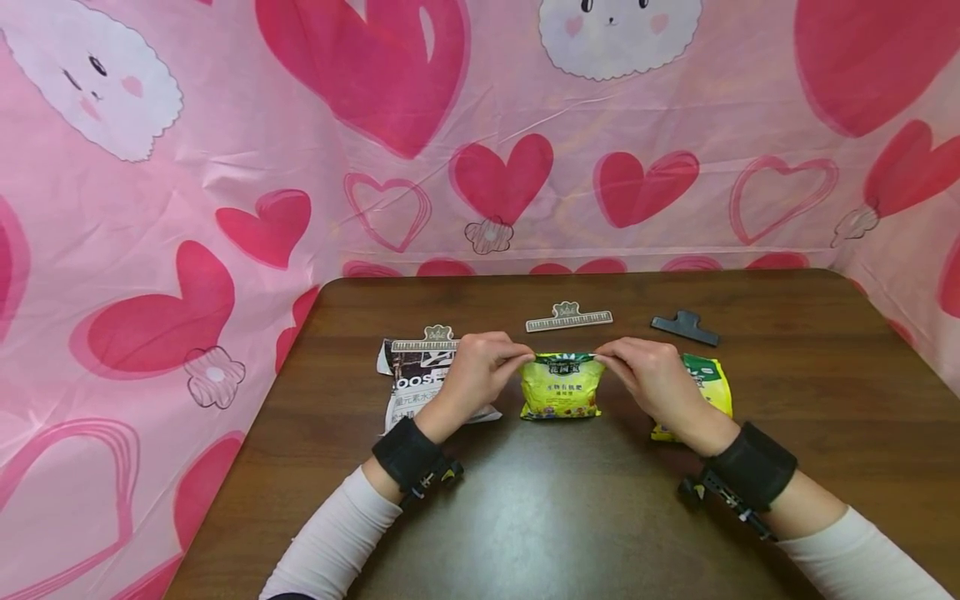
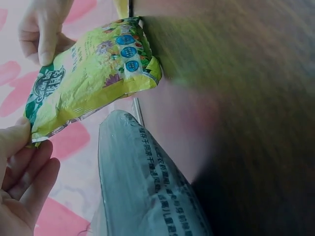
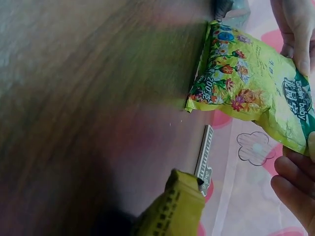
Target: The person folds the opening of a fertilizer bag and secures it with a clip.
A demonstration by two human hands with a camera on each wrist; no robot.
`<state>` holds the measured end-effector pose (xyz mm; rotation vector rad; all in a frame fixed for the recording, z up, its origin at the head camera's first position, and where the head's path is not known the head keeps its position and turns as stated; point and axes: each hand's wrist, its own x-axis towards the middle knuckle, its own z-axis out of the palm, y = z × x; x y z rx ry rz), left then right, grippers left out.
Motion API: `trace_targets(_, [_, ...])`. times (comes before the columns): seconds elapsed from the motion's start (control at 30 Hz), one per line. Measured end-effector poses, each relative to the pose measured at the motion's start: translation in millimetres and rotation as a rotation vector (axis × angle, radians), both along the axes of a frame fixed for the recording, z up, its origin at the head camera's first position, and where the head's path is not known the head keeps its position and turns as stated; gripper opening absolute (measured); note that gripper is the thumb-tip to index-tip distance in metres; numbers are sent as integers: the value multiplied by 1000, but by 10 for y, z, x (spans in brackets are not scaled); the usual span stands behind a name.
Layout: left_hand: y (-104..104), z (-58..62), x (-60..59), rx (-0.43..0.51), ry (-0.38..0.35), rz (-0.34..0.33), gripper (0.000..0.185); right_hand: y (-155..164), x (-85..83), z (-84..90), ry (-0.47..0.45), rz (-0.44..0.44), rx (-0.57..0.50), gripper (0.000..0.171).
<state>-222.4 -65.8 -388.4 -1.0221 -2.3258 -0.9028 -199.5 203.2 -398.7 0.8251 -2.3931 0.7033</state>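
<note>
A yellow fertilizer bag (image 1: 562, 390) with a green top band and printed flowers stands upright in the middle of the head view. My left hand (image 1: 483, 371) pinches its top left corner between thumb and fingers. At the opposite top corner, my right hand (image 1: 660, 383) pinches the bag the same way. The top edge is stretched straight between both hands. In the left wrist view, the bag's front (image 2: 98, 64) shows round blue marks near its bottom. Printed flowers (image 3: 236, 73) cover the lower front in the right wrist view.
A grey-white bag (image 1: 408, 392) with a piano-patterned clip (image 1: 426, 344) across its top lies left. Another yellow bag (image 1: 716, 385) sits partly behind my right hand. Farther back on the wooden table (image 1: 570, 517) lie a second piano-patterned clip (image 1: 568, 319) and a black clip (image 1: 686, 327).
</note>
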Motion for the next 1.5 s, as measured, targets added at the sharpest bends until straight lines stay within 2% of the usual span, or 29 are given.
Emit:
trace_targets(0.2, [5,9,18,-4,-20,16,10,0,-1,40,-10,1,10,12])
trace_targets(0.47, [25,71,28,-48,-66,4,10,9,-17,20,97,-7,38,15])
trace_targets(0.7, [60,119,46,-87,-81,8,10,13,-30,25,98,47,21,22])
trace_targets(1.03, [167,162,81,-204,-31,19,12,-123,-35,74,111,161,-2,26])
trace_targets(1.27, [204,172,109,-244,21,20,12,-211,-18,118,98,172,11,22])
trace_targets(1.5, [241,166,118,-245,76,5,11,-266,-16,105,82,168,14,19])
